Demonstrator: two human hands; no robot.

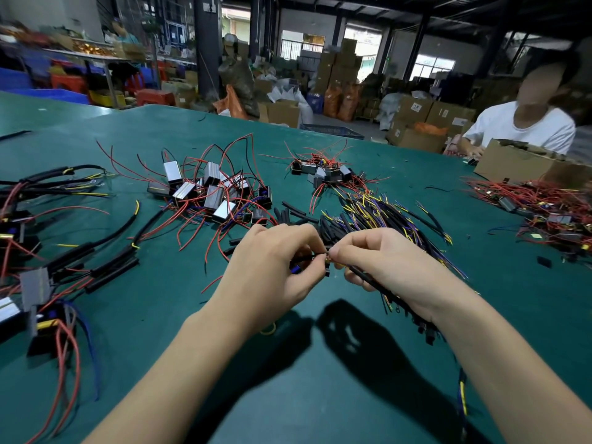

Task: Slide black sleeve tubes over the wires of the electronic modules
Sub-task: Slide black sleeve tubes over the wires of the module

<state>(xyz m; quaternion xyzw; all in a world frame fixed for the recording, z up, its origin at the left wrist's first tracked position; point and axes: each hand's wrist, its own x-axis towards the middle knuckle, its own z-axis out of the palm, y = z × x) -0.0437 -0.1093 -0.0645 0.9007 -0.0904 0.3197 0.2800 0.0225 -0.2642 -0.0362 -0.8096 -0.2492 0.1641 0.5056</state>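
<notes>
While both hands meet above the middle of the green table (320, 395), a thin black sleeve tube (368, 280) runs down and to the right from the point where the fingertips come together; it looks matte and narrow. The left hand (269, 270) has its fingers curled, pinching a small module (296, 268) of which only a blue part and dark wire ends show. The right hand (381, 261) is curled too, thumb and forefinger pinching the tube's upper end, touching the left fingertips; its lower fingers also hold a bundle of black-sleeved wires (403, 302) that trails under the wrist. Just behind the hands lie loose short tubes (294, 209) and a fan of black, yellow and purple leads (384, 213). Farther left sits a heap of silver modules with red wires (208, 187), with finished sleeved units (105, 264) near the left edge. Across the table, a person in a white shirt (525, 126) works beside a cardboard box (519, 161).
</notes>
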